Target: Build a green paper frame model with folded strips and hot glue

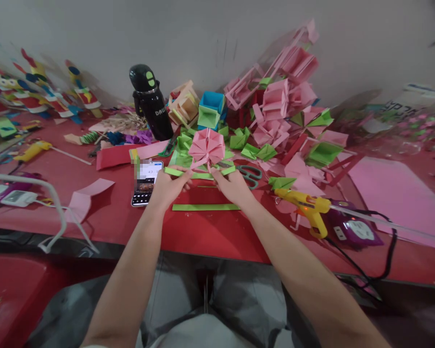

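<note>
Green ppr strip (203, 176) | L hand (168, 185): grips | R hand (233, 185): grips

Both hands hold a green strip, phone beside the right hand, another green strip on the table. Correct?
No: the phone is beside the left hand, not the right hand; the head view shows it. Both hands do hold a green strip, and another green strip is on the table.
</note>
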The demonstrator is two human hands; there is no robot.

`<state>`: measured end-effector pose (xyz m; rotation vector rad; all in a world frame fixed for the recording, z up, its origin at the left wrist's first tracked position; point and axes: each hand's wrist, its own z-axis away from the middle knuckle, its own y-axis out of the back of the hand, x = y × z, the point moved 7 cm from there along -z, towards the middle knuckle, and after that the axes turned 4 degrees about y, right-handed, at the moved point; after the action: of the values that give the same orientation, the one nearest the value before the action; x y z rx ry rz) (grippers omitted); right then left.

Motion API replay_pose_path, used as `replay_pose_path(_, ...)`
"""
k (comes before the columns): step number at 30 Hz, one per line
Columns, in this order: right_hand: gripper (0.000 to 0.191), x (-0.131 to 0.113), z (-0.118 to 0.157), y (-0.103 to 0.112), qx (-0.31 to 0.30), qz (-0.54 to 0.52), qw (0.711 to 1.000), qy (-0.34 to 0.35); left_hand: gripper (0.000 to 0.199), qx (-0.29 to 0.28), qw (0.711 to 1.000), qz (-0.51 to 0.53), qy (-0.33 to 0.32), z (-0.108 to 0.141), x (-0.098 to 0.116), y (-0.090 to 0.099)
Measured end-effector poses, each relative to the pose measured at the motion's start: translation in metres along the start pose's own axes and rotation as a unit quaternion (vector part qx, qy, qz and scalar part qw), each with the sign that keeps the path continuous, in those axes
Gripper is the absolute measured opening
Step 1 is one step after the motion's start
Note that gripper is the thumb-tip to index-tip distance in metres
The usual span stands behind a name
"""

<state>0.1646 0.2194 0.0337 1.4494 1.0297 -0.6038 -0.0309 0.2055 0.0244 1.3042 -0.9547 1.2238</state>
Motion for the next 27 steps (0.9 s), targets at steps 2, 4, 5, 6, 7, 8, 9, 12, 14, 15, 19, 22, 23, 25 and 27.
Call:
replay_pose_path(2,0.039,0.0,0.001,0.003,0.011,0.061,0.998,0.0,0.024,0.003,0.998,-0.068,-0.001,0.0,-0.002,0.001)
replay_pose_path(4,0.037,0.001,0.001,0.003,0.008,0.102,0.995,-0.01,0.026,-0.005,0.993,-0.12,-0.004,0.001,-0.003,0.0)
replay_pose_path(5,0.037,0.002,0.001,0.003,0.005,0.119,0.993,-0.016,0.029,-0.01,0.99,-0.141,-0.004,0.001,-0.003,0.0)
replay_pose_path(6,0.037,0.002,0.002,0.003,0.002,0.142,0.99,-0.023,0.033,-0.015,0.987,-0.162,-0.005,0.001,-0.002,-0.001)
replay_pose_path(7,0.038,0.002,0.002,0.002,-0.001,0.17,0.985,-0.033,0.036,-0.017,0.983,-0.183,-0.007,0.002,-0.002,-0.001)
replay_pose_path(8,0.038,0.002,0.003,0.001,-0.004,0.203,0.978,-0.047,0.039,-0.013,0.979,-0.205,-0.012,0.001,0.0,-0.001)
replay_pose_path(9,0.04,0.002,0.003,0.0,-0.009,0.236,0.97,-0.061,0.041,-0.002,0.973,-0.228,-0.022,0.001,0.002,0.0)
replay_pose_path(12,0.045,0.001,0.005,-0.006,-0.023,0.306,0.948,-0.087,0.043,0.055,0.946,-0.312,-0.074,-0.002,0.011,0.001)
replay_pose_path(14,0.046,-0.001,0.004,-0.01,-0.024,0.33,0.94,-0.083,0.04,0.084,0.922,-0.363,-0.109,-0.005,0.016,-0.001)
replay_pose_path(15,0.046,-0.001,0.004,-0.012,-0.024,0.338,0.937,-0.081,0.039,0.092,0.91,-0.384,-0.123,-0.006,0.017,-0.003)
replay_pose_path(19,0.044,0.001,0.003,-0.015,-0.03,0.355,0.931,-0.076,0.036,0.104,0.896,-0.402,-0.158,-0.008,0.02,-0.008)
replay_pose_path(22,0.044,0.002,0.003,-0.014,-0.029,0.354,0.932,-0.068,0.038,0.088,0.926,-0.345,-0.126,-0.008,0.016,-0.005)
replay_pose_path(23,0.044,0.003,0.002,-0.013,-0.027,0.352,0.933,-0.065,0.037,0.085,0.936,-0.324,-0.113,-0.008,0.014,-0.003)
replay_pose_path(25,0.043,0.004,0.002,-0.011,-0.022,0.348,0.936,-0.058,0.034,0.091,0.942,-0.304,-0.113,-0.005,0.014,0.0)
replay_pose_path(27,0.039,0.006,0.001,-0.008,-0.016,0.341,0.938,-0.057,0.032,0.103,0.932,-0.315,-0.143,-0.001,0.017,0.001)
